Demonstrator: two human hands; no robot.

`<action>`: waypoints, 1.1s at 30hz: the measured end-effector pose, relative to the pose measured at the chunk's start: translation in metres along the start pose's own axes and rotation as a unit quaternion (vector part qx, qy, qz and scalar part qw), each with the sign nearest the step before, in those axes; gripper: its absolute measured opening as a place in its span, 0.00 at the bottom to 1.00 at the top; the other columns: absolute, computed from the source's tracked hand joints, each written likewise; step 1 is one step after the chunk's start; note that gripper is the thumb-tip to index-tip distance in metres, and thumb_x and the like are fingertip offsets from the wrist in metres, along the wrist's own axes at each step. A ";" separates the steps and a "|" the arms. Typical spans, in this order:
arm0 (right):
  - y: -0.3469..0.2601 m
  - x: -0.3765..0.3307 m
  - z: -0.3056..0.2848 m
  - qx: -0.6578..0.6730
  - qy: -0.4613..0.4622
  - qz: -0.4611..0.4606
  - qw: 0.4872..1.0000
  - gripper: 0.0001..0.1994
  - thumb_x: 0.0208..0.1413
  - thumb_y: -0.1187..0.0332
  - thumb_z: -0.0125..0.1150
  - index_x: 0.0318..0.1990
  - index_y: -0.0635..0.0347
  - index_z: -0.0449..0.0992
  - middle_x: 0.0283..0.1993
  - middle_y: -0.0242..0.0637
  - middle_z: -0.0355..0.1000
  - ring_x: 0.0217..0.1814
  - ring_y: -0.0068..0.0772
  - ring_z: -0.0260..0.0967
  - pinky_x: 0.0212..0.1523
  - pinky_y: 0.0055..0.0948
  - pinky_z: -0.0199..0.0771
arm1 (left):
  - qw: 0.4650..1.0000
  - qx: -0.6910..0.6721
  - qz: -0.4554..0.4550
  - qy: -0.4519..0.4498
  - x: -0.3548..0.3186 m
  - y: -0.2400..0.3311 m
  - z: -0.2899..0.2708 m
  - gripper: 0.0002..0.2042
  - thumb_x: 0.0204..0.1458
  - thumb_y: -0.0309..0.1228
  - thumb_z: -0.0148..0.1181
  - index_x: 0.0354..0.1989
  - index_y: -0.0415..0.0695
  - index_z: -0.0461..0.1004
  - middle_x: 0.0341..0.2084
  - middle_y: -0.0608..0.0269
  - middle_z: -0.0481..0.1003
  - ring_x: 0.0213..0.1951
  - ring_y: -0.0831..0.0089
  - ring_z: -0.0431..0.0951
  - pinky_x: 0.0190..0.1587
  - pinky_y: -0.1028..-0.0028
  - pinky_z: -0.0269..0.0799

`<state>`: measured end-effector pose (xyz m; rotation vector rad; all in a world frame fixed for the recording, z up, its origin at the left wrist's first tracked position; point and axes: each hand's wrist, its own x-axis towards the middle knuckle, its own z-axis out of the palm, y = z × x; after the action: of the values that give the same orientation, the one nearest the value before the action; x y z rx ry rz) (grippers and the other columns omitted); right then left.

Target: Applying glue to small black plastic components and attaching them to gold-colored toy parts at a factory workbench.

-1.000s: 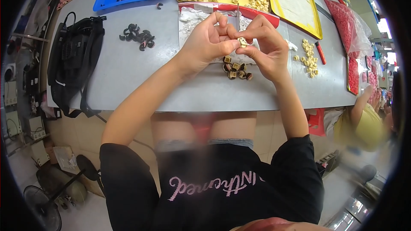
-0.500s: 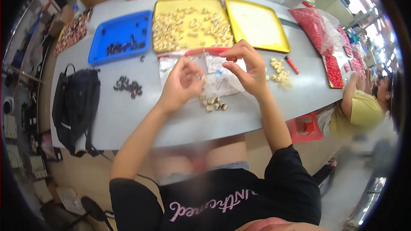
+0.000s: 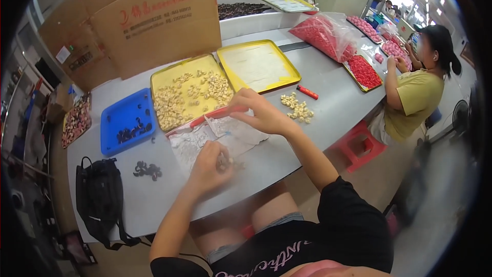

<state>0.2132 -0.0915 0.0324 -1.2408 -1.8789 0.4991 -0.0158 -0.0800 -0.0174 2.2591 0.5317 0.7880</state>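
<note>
My left hand is low over the near part of a crumpled white sheet, with its fingers curled inward. Small blurred pieces show at its fingertips, and I cannot tell whether they are held or lie on the table. Above the sheet's far right side is my right hand, its thumb and fingers bent close together. Anything between them is too small to make out. Along the far side of the sheet runs a red strip. A yellow tray of small gold-coloured pieces stands just beyond.
To the left are a blue tray with dark pieces, a dark pile and a black bag. At the right lie loose gold pieces, a red lighter-like tube and a second yellow tray. A co-worker sits farther right.
The view has swung up and to the right. My left hand has come down nearer the small pieces. The right hand's thumb and fingers have come closer together, near the red strip.
</note>
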 end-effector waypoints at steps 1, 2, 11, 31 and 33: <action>0.000 -0.002 -0.003 -0.010 -0.014 -0.003 1.000 0.08 0.54 0.72 0.59 0.41 0.60 0.74 0.42 0.39 0.67 0.48 0.39 0.63 0.50 0.32 0.64 | 1.000 0.007 0.010 0.002 0.000 -0.001 0.000 0.14 0.35 0.23 0.63 0.31 0.42 0.66 0.29 0.60 0.65 0.30 0.67 0.68 0.30 0.73 0.66; 0.001 -0.006 -0.004 -0.012 -0.013 -0.006 1.000 0.08 0.54 0.72 0.59 0.41 0.60 0.74 0.42 0.39 0.67 0.48 0.39 0.63 0.50 0.32 0.64 | 1.000 0.001 -0.006 -0.007 0.000 0.001 0.000 0.14 0.34 0.23 0.63 0.31 0.42 0.66 0.29 0.60 0.66 0.32 0.65 0.68 0.34 0.71 0.67; 0.012 -0.038 0.018 -0.092 -0.020 -0.015 0.995 0.11 0.51 0.69 0.62 0.42 0.58 0.72 0.44 0.40 0.66 0.50 0.44 0.61 0.53 0.36 0.63 | 0.997 0.059 0.055 0.002 -0.001 -0.004 0.004 0.14 0.35 0.24 0.64 0.32 0.42 0.68 0.30 0.60 0.69 0.40 0.58 0.67 0.44 0.65 0.66; 0.026 -0.045 0.039 -0.178 0.025 0.049 0.982 0.17 0.49 0.54 0.64 0.29 0.60 0.72 0.30 0.45 0.71 0.37 0.48 0.70 0.38 0.41 0.68 | 0.908 0.316 -0.076 0.265 -0.007 -0.017 -0.097 0.04 0.48 0.27 0.58 0.30 0.40 0.73 0.32 0.54 0.74 0.40 0.56 0.72 0.44 0.63 0.66; 0.024 -0.045 0.034 -0.171 0.021 0.057 0.983 0.16 0.49 0.55 0.63 0.30 0.60 0.72 0.30 0.46 0.72 0.35 0.47 0.71 0.36 0.40 0.69 | 0.898 0.311 -0.154 0.272 -0.031 -0.032 -0.125 0.06 0.50 0.28 0.57 0.33 0.40 0.74 0.34 0.54 0.75 0.41 0.54 0.71 0.45 0.63 0.66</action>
<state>0.2084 -0.1181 -0.0228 -1.5776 -1.9183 0.2099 -0.1257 -0.0170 0.0209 2.3812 1.5534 1.2112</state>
